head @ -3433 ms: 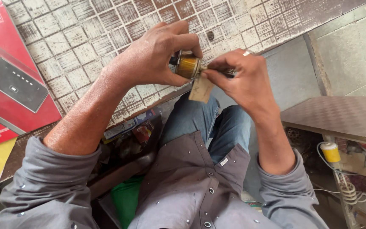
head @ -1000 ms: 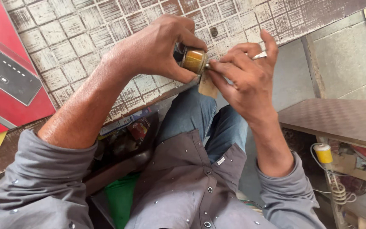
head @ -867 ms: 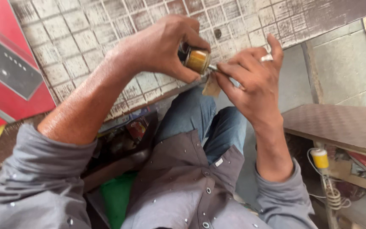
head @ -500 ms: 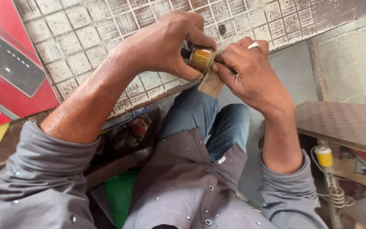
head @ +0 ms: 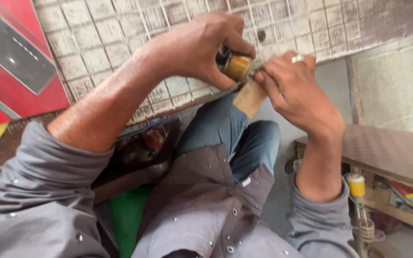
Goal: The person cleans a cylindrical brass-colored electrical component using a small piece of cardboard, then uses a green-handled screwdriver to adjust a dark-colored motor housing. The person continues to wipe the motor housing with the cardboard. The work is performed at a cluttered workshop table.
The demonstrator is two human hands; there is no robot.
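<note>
Fingers of the left hand (head: 201, 45) half hide a gripped brass cylinder (head: 237, 67); right hand (head: 295, 93) pinches brown strip (head: 249, 99).

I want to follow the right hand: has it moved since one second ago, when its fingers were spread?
Yes. The right hand has closed its fingers and pressed in against the brass-coloured cylinder that the left hand grips, in front of the tiled board.

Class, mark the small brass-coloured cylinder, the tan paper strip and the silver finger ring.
small brass-coloured cylinder (head: 238, 67), head view, its side
tan paper strip (head: 250, 99), head view, its middle
silver finger ring (head: 297, 59), head view, its top
</note>
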